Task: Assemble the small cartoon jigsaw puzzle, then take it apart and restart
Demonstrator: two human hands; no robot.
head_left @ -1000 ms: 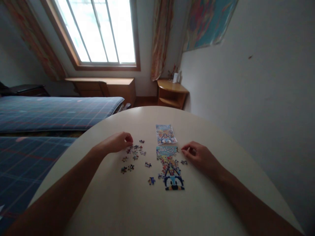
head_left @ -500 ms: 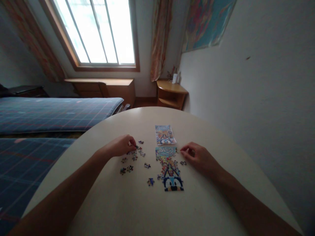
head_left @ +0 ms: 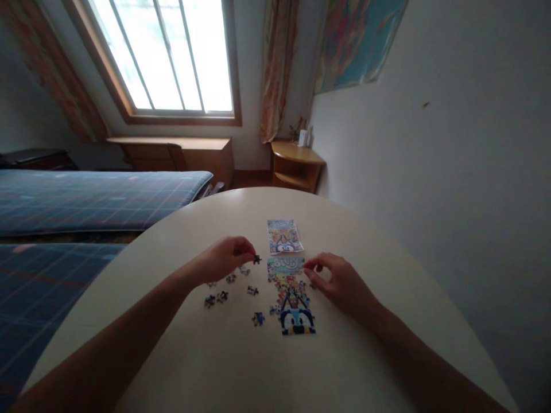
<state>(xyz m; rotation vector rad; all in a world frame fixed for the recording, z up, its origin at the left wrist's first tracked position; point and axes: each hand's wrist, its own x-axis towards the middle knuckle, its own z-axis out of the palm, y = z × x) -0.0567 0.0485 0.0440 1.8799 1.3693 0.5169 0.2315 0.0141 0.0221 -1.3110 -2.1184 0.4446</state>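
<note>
A partly built cartoon jigsaw lies on a round cream table. Beyond it lies a small reference picture. My left hand pinches a dark puzzle piece just above the table, left of the jigsaw's top edge. Several loose pieces lie scattered under and below that hand. My right hand rests at the jigsaw's right edge with its fingers curled and fingertips touching the top right corner; I cannot make out anything in it.
A white wall runs close along the table's right side. A bed with a blue plaid cover stands to the left. Beyond are a wooden desk under a window and a wooden corner shelf.
My left hand lifted a piece out of the loose pile and carried it right toward the jigsaw. My right hand shifted slightly left, up to the jigsaw's edge.
</note>
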